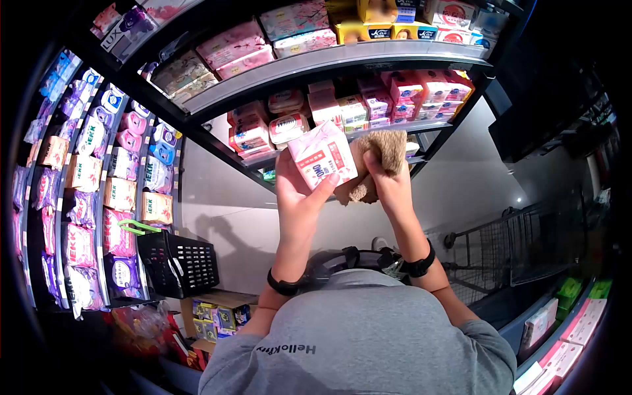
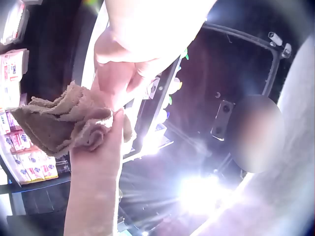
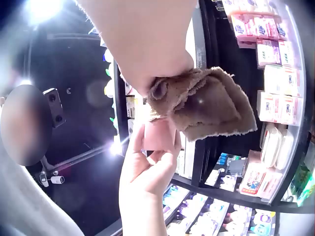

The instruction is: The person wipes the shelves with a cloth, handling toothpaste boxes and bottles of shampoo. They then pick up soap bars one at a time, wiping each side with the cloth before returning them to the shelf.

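My left hand (image 1: pixel 296 187) grips a pink-and-white OMO pack (image 1: pixel 320 155) by its side and near edge, thumb across the printed face. A brown, rough-edged cloth (image 1: pixel 388 148) is bunched in my right hand (image 1: pixel 393 191), its thumb lying over the folds. The cloth sits right at the pack's right side. In the right wrist view the cloth (image 3: pixel 211 105) hangs out in a fold beside the pack (image 3: pixel 160 135), which the left hand (image 3: pixel 150 179) holds from below. The left wrist view shows the cloth (image 2: pixel 64 120) crumpled over the right hand's fingers.
Ahead stands a shelf (image 1: pixel 336 69) stocked with soap packs (image 1: pixel 431 92) and tissue packs. Bottles and pouches fill a shelf (image 1: pixel 105 158) on the left. A black basket (image 1: pixel 178 263) hangs beside it, above an open carton (image 1: pixel 220 316). A wire cart (image 1: pixel 490 247) stands at right.
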### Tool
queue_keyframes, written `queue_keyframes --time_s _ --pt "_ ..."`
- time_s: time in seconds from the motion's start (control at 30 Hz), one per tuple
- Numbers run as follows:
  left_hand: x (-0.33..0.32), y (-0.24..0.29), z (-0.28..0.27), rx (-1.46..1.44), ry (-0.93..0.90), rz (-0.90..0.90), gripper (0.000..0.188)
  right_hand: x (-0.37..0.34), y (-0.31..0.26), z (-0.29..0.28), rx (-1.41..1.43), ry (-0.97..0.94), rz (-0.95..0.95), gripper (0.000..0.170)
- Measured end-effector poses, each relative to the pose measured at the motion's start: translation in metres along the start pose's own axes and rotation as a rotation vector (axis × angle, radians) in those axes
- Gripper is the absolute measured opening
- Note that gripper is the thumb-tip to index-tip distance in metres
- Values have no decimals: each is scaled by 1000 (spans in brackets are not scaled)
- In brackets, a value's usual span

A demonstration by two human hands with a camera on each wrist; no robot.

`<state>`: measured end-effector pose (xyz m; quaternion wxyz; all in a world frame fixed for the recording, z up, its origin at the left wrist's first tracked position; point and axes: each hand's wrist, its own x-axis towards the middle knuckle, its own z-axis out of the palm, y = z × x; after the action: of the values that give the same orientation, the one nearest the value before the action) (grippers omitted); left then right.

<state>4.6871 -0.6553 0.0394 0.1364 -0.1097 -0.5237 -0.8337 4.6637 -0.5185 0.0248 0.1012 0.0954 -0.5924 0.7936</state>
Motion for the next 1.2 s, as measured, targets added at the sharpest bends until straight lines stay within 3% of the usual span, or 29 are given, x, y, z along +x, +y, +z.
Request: queue_keyframes --time_s 0.07,0.17,0.23,0.27,0.37,0.4,0.43,0.5,0.57,0.63,0.73,0.77,0.8,0.83,0.9,0.93,0.97,1.03,1.07,1.1,1.2 --pt "5 -2 -1 83 0 42 63 5 7 -1 111 64 93 27" --pt "9 -4 1 178 57 81 62 9 10 -1 214 -15 104 30" --pt "15 -3 0 872 -54 356 64 13 7 -1 157 -112 106 35" --pt "16 0 3 1024 -76 373 67 14 11 -5 197 -117 159 37" --pt "22 -3 12 1105 -102 486 72 22 12 -6 415 -65 228 41" --pt "22 -6 11 1044 -129 526 85 25 10 -9 421 -69 276 42" --pt "22 -11 13 1042 -125 524 85 27 8 -12 496 -71 339 41" --pt "26 -18 17 654 -139 545 100 27 -1 -9 497 -24 365 40" --pt "34 -18 17 713 -184 593 101 27 -2 -4 516 -49 379 40" --pt "40 -24 17 593 -162 595 92 30 -4 -1 518 -81 396 38" --pt "41 -24 10 675 -153 457 83 36 7 -4 501 -93 399 37" --pt "41 -24 7 738 -166 355 82 36 8 -2 484 -71 347 36" --pt "41 -25 8 680 -111 359 70 36 9 -1 468 -51 296 36" --pt "39 -22 6 683 -102 358 70 37 12 -2 467 -58 302 36" --pt "34 -14 1 786 -84 227 59 38 19 -4 403 77 142 34" --pt "33 -11 1 670 -41 227 50 36 14 1 432 93 18 35" --pt "33 -7 0 676 -29 229 50 33 19 -9 439 -50 49 32" --pt "32 4 -1 789 -30 196 51 49 -10 0 -225 -305 -635 31" --pt "29 9 -5 867 -50 244 52 48 -16 -1 -399 -468 -582 32" --pt "28 10 -8 835 -58 249 53 50 -20 4 -376 -591 -620 33" --pt "23 20 -9 856 -26 178 50 52 -10 10 -304 -611 -585 31"
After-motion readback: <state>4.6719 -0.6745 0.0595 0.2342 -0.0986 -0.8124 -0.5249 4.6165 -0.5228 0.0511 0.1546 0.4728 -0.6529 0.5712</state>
